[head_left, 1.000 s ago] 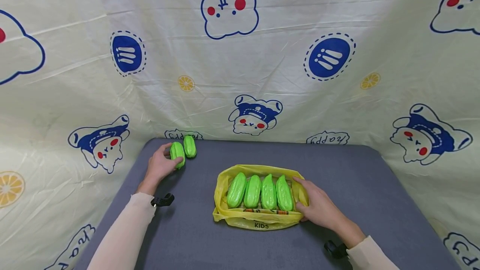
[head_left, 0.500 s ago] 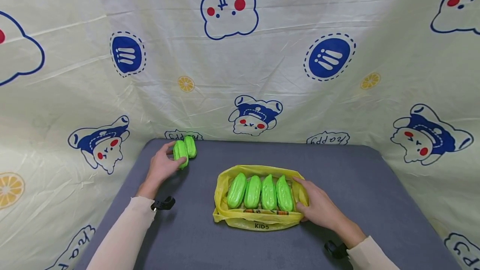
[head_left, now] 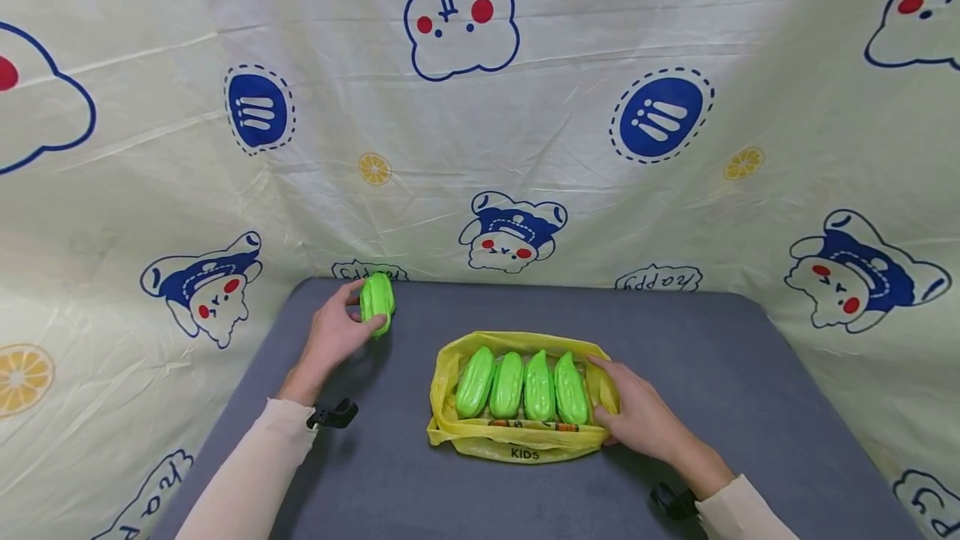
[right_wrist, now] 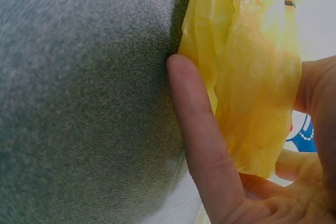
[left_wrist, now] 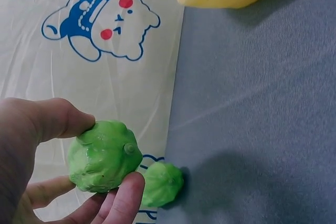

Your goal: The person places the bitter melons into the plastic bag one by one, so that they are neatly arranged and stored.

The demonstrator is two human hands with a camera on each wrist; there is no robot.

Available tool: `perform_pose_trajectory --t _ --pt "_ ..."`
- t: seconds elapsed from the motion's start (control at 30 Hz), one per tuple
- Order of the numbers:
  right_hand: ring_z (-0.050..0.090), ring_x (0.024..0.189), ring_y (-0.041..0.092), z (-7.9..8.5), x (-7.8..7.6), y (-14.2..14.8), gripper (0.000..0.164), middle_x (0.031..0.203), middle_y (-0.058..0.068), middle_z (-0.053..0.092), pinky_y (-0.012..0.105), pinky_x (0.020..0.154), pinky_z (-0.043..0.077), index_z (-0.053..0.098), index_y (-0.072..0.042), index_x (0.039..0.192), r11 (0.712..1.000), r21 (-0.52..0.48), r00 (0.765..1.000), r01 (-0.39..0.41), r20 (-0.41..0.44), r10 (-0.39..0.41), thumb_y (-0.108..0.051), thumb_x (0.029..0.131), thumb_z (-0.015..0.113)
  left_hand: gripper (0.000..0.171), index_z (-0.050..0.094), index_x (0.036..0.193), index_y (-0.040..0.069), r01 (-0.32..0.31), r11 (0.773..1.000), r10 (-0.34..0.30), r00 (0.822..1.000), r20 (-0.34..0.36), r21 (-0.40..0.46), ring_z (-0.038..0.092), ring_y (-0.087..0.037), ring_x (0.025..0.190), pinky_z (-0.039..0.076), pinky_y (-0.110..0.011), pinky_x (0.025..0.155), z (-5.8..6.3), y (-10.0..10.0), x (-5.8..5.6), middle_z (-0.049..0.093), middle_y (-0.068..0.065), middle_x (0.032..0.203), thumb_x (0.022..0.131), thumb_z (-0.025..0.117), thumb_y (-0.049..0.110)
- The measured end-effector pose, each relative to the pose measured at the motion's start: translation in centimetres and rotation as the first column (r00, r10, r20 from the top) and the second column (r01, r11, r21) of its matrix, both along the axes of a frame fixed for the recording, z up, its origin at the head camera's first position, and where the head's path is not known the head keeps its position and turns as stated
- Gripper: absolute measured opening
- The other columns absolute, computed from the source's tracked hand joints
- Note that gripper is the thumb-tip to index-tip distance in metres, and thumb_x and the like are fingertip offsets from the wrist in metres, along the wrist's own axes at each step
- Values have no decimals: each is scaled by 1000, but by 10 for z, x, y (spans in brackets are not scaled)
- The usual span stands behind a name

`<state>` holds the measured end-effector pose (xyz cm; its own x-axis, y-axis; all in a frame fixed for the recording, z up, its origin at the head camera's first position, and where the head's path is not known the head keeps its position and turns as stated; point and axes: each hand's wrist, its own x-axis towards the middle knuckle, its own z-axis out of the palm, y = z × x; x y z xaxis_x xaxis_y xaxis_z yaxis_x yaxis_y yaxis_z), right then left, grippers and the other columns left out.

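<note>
In the head view my left hand (head_left: 339,333) holds a bright green ribbed bitter melon (head_left: 378,307) between thumb and fingers, at the table's far left corner. A second bitter melon (left_wrist: 164,184) stands behind it; the held one mostly hides it in the head view. The left wrist view shows the held melon's stubby end towards the camera. My right hand (head_left: 637,408) grips the right end of a yellow plastic bag (head_left: 525,450) marked KIDS, thumb and fingers on either side. Several bitter melons (head_left: 507,386) lie side by side in the bag's wide mouth.
The grey table (head_left: 420,490) is bounded at the back and sides by a pale printed curtain (head_left: 540,132). Black bands sit on both wrists, below light sleeves (head_left: 247,473). The bag stands near the middle of the table.
My left hand has moved right with its bitter melon, which now overlaps the second one in the head view. The right hand and the bag have stayed in place.
</note>
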<state>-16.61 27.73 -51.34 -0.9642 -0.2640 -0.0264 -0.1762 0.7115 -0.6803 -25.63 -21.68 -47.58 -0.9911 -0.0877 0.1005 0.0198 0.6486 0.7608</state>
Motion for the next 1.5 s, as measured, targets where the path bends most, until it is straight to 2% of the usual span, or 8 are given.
perform_pose_trajectory --t 0.07,0.33,0.57,0.7,0.9,1.13,1.33,1.5 --pt "77 98 24 0 0 0 82 170 36 51 28 57 64 43 0 176 1000 -7 1000 -3 3 3 0 99 71 85 48 176 7 11 1000 -11 1000 -6 -5 79 -41 121 63 -34 84 1 3 2 70 -31 156 103 86 27" --pt "77 112 35 -1 1 0 82 169 37 52 28 57 63 44 1 175 1000 -2 1000 -5 -15 5 0 99 73 84 49 176 6 44 999 -45 998 -33 -22 80 -41 122 68 -46 92 5 16 11 69 -30 155 103 87 26" --pt "77 104 28 0 0 0 81 169 36 52 27 57 63 44 -1 176 1000 0 1000 6 -2 -6 0 100 73 83 50 175 8 71 997 -73 996 -50 -43 77 -42 122 67 -47 89 11 28 17 69 -29 154 103 87 25" --pt "76 94 22 -1 0 0 82 169 38 50 27 56 63 43 0 176 1000 -14 1000 3 11 -3 0 100 72 82 51 175 8 85 995 -88 994 -66 -47 77 -43 122 68 -51 92 15 35 21 69 -29 153 102 87 24" --pt "76 92 20 -1 0 0 82 170 37 50 26 55 63 43 0 176 1000 -20 1000 -1 7 1 0 100 72 82 53 174 11 98 994 -101 992 -80 -43 77 -42 122 67 -55 97 21 45 26 70 -27 151 101 88 25" --pt "77 100 24 0 0 0 82 170 38 50 26 55 62 42 1 176 1000 -15 1000 -4 -5 4 -1 100 73 83 53 174 12 125 991 -128 987 -101 -37 78 -41 120 67 -51 92 24 54 32 71 -25 153 101 89 24" --pt "76 93 20 0 1 0 82 168 39 51 26 55 62 42 1 176 1000 -19 1000 -2 -2 2 0 100 73 83 54 175 14 155 988 -157 981 -115 -19 78 -39 119 66 -45 87 28 63 38 71 -22 155 100 90 23" --pt "75 101 25 0 1 0 82 167 37 53 26 55 62 44 1 175 1000 -9 1000 -3 -21 3 0 99 74 82 54 174 14 185 983 -185 975 -123 -13 77 -37 118 66 -40 82 30 71 44 71 -19 156 101 90 22"
